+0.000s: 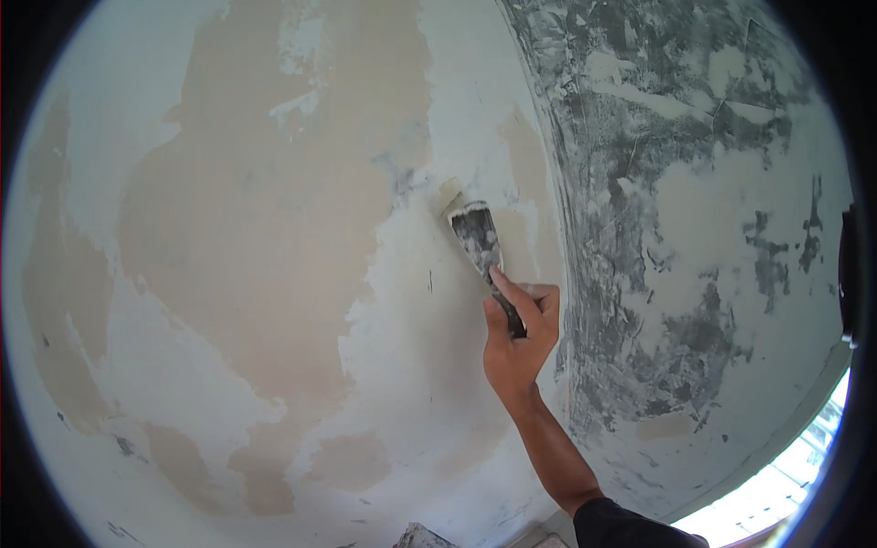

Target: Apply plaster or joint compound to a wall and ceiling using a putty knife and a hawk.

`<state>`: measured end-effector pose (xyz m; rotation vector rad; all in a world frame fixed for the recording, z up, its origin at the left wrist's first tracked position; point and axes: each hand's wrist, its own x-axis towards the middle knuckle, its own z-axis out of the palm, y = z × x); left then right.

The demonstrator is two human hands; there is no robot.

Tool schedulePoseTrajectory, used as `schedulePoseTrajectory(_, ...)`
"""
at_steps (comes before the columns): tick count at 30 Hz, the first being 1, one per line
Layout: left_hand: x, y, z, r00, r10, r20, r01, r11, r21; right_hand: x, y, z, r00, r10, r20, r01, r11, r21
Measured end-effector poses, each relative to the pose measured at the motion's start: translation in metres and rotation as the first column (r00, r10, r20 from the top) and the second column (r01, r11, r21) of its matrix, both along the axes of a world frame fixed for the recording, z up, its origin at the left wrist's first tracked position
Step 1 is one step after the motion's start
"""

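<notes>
My right hand (523, 333) is closed round the handle of a putty knife (480, 242), with the index finger laid along it. The knife's dark blade is smeared with white and points up and slightly left. Its broad edge is against or very close to the wall (416, 274); I cannot tell which. Just beyond that edge is a small beige dab of filler (450, 194). White filler and beige patches cover the wall around the blade. My left hand is out of view.
Right of the hand, past a curved-looking vertical line, a dark grey surface (603, 237) carries patchy white filler. A speckled grey-white object (422, 537) shows partly at the lower edge. Bright light comes through an opening (776, 489) at lower right. A dark object (848, 274) stands at the right rim.
</notes>
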<state>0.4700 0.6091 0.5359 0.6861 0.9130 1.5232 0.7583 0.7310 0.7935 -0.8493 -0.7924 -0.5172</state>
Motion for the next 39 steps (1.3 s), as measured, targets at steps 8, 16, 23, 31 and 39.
schedulePoseTrajectory(8,-0.011,0.007,-0.024,0.982,-0.164,0.091,0.138,0.96,0.244,-0.003,0.006,-0.014,0.995,0.005,0.099,0.005,0.995,-0.102)
schedulePoseTrajectory(16,0.007,-0.004,0.016,0.998,-0.063,0.005,0.062,0.996,0.06,0.015,0.005,0.028,0.997,-0.047,0.069,0.049,0.999,-0.018)
schedulePoseTrajectory(23,0.012,0.005,0.018,0.973,-0.188,0.135,0.154,0.961,0.228,-0.001,0.002,-0.014,0.989,-0.051,0.142,0.052,0.999,-0.009)
schedulePoseTrajectory(31,0.003,0.011,-0.008,0.926,0.013,-0.378,0.116,0.941,0.318,-0.018,-0.006,-0.056,0.996,0.045,0.083,-0.031,0.987,-0.16)
schedulePoseTrajectory(39,0.022,0.004,0.081,0.991,0.034,0.128,-0.015,0.989,-0.147,-0.045,-0.09,-0.079,0.326,0.917,-0.229,-0.896,0.377,0.236)
